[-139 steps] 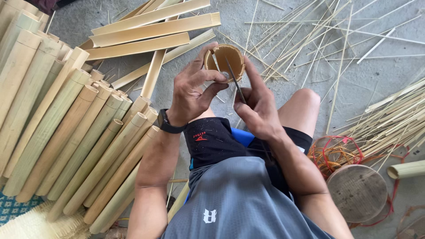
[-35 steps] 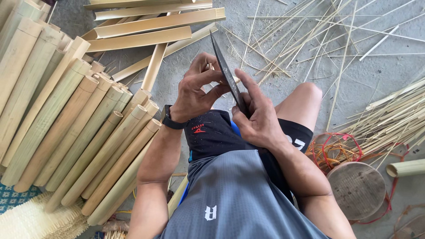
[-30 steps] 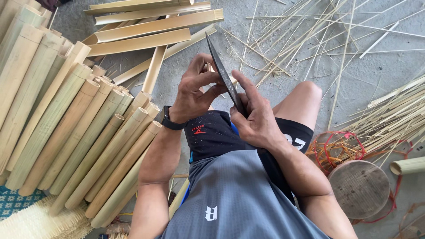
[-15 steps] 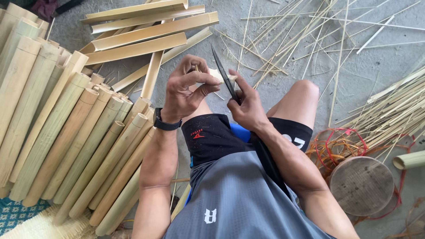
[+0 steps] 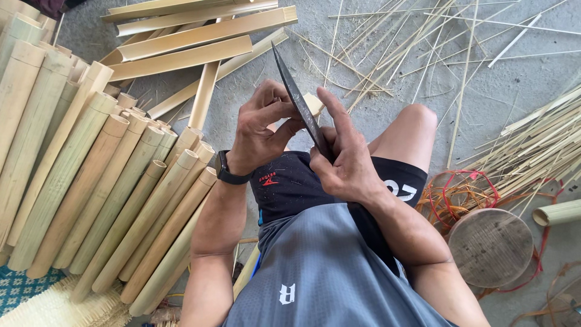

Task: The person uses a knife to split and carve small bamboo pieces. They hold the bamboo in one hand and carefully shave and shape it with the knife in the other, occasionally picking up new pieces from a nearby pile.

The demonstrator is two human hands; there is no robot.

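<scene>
Above the lap, the right hand (image 5: pixel 348 166) grips a long dark knife blade (image 5: pixel 299 106) against the pale bamboo piece (image 5: pixel 313 103) pinched by the left hand (image 5: pixel 261 130), apparently mid-split; whole bamboo tubes (image 5: pixel 115 181) wait left.

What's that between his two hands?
In the head view, a dark knife blade stands between the left hand and right hand, with a pale bamboo piece just behind it.
</scene>
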